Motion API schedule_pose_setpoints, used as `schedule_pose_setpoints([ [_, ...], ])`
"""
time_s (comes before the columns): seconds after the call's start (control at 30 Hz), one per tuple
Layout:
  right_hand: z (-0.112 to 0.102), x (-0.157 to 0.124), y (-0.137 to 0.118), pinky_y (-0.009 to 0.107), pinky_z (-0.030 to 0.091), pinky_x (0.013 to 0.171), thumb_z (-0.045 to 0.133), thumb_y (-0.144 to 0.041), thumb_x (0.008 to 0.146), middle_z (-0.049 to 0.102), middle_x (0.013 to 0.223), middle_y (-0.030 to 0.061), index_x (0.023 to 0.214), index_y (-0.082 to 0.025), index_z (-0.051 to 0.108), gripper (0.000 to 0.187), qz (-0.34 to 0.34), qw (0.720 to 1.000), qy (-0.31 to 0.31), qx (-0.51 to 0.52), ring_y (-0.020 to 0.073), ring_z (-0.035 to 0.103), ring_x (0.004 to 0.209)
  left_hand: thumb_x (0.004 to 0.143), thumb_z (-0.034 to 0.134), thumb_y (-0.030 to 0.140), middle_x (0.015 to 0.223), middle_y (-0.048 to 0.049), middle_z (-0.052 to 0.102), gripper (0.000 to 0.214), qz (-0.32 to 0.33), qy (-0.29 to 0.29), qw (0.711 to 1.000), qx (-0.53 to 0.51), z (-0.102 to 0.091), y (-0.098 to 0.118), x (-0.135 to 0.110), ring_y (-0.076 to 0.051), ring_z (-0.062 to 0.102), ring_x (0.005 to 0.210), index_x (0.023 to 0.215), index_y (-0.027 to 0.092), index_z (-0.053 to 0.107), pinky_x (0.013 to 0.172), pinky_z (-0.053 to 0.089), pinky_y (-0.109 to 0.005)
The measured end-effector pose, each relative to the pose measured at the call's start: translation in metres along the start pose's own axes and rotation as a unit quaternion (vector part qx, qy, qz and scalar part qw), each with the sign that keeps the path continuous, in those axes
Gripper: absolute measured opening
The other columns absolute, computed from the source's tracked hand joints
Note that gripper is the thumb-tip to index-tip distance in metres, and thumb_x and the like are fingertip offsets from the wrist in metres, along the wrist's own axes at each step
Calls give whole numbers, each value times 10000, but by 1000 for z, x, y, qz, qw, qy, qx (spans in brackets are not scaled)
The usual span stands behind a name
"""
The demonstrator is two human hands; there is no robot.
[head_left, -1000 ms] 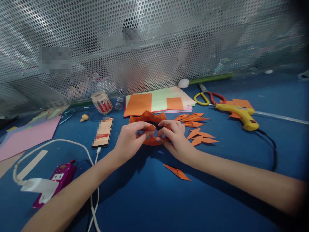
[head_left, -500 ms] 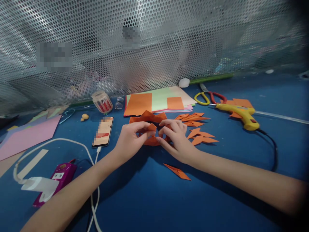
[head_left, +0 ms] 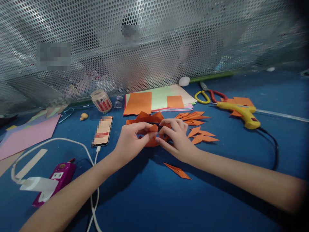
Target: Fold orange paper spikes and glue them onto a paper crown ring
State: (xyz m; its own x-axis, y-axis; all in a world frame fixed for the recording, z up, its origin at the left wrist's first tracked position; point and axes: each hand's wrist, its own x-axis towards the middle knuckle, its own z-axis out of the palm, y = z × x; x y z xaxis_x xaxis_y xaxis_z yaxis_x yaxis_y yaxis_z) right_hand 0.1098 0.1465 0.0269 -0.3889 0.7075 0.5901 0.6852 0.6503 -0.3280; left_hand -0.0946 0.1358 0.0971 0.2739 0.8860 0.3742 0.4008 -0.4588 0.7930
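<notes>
The left hand (head_left: 131,138) is pinching a tip of the peaked, ring-like orange folded-paper piece (head_left: 148,118), which is sitting mid-scene; the right hand (head_left: 178,138) is curving at its right side, hold unclear. Probably light and crease-prone, it is calling for gentle pinching along folded edges.

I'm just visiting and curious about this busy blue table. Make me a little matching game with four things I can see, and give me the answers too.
Column one
1. Left hand
2. Glue gun
3. Smartphone
4. Scissors

Column two
A. One yellow handle, one red
B. Connected to a white cable
C. Pinching folded orange paper
D. Yellow body with a black cord

Right pairs: 1-C, 2-D, 3-B, 4-A
</notes>
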Motion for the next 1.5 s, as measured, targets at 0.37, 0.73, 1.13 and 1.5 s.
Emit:
schedule_pose_setpoints([
  [0.37,0,0,1,481,368,914,547,-400,1058,648,1205,97,889,-259,649,243,-1,1000,-6,-6,315,512,1122,863,760,197,879,-19,853,31,-12,11,1000,-8,4,5,-3,-203,819,786,852,210,787,742,657,-267],
  [0.73,0,0,2,486,370,906,561,-391,1052,649,1206,100,866,-257,661,250,2,1000,-2,0,316,506,1108,897,754,230,884,-25,847,54,-23,-14,1000,16,2,4,-3,-213,810,792,926,210,794,700,651,-276],
  [1.13,-3,-1,-1,500,394,930,532,-439,1051,629,1215,107,963,-268,673,239,-14,999,23,36,309,521,1123,727,936,162,857,-33,819,195,-6,-72,980,186,-13,14,3,-299,744,956,750,241,759,866,582,-418],
  [1.5,2,-2,1,486,404,912,569,-319,1025,634,1189,105,989,-260,664,118,-52,995,61,57,298,541,1099,837,782,105,779,-26,777,126,-5,-114,966,234,-5,18,1,-253,716,818,775,200,727,803,510,-387],
])
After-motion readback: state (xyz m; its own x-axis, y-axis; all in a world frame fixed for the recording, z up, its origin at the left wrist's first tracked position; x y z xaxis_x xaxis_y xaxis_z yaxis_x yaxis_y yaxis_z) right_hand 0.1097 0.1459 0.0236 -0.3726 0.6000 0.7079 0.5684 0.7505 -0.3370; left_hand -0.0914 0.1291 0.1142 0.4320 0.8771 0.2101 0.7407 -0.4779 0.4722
